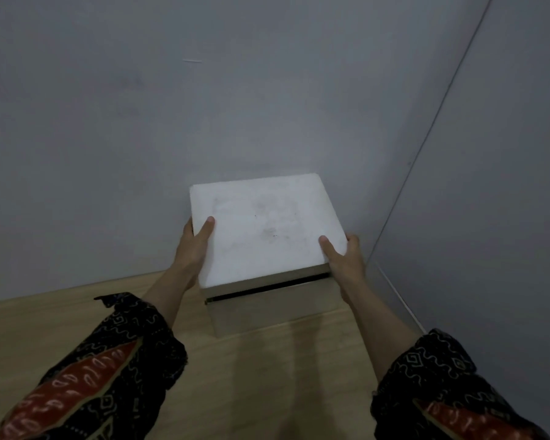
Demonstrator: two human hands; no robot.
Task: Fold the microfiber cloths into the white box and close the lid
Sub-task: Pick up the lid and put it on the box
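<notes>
Both hands are on the lid [267,227] here, one on each side. The left hand [189,252] grips the lid's left edge, left thumb [206,228] flat on the white top and the fingers wrapped underneath, out of sight. The right hand [346,262] does the same on the right edge, right thumb [327,247] on top near the front corner. So both hands are closed round the lid and hold nothing else.

The lid is white with a few faint smudges across its face, and it sits right over the box [273,308]. Along the near side a thin dark slit [267,289] shows between lid and box, so at this edge it isn't fully seated. I can't tell how the far edge sits. The inside of the box is hidden under the lid.

The box stands on the pale wood counter [77,312], tucked into the corner where the two grey walls [204,106] meet, close to the back one. Dark patterned sleeves [108,360] with red patches cover both forearms partway, leaving the wrists bare.
</notes>
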